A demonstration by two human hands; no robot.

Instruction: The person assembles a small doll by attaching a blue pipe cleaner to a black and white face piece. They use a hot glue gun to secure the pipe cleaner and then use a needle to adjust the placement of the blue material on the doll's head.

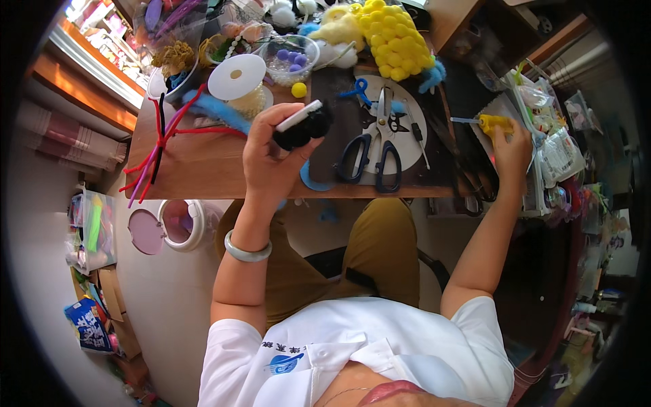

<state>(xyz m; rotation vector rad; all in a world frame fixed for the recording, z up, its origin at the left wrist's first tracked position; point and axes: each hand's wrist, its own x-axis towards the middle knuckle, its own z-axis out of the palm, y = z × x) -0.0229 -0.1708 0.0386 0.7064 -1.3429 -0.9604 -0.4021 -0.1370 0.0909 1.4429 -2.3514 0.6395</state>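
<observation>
My left hand [269,147] is raised above the table's front part. It grips a black fluffy piece [305,127] with a flat white strip along its upper side. Far to the right, my right hand [512,147] is closed around a yellow hot glue gun [492,123], whose pale stick end points left. Between the hands, scissors [382,122] with dark blue handles lie spread on a round white mat [409,157] bearing a black cat drawing. A small black-handled screwdriver [418,133] rests beside them. Above the scissors sits a looped blue pipe cleaner [360,90].
Red, purple and black pipe cleaners [161,137] lie crossed at left. Behind stand a white spool [237,76], a clear bowl [290,61] of beads, a yellow pompom [299,90] and a yellow pompom bundle [394,38]. A bin [185,226] with its lid raised stands below left.
</observation>
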